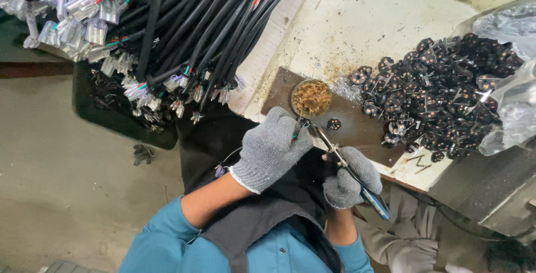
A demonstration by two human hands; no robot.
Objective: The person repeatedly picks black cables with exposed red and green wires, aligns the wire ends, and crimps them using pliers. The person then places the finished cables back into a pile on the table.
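Right hand grips slim blue-handled pliers.

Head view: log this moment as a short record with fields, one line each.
left hand: grey knit glove, pinching thin coloured wire ends
right hand: grey knit glove, gripping blue-handled pliers
pliers tip: at the wire ends, near a small round dish of brownish scraps
work surface: brown plate on a stained pale bench
parts: pile of small black round pieces beside a clear plastic bag
upper left: bundle of black cables with clear connectors
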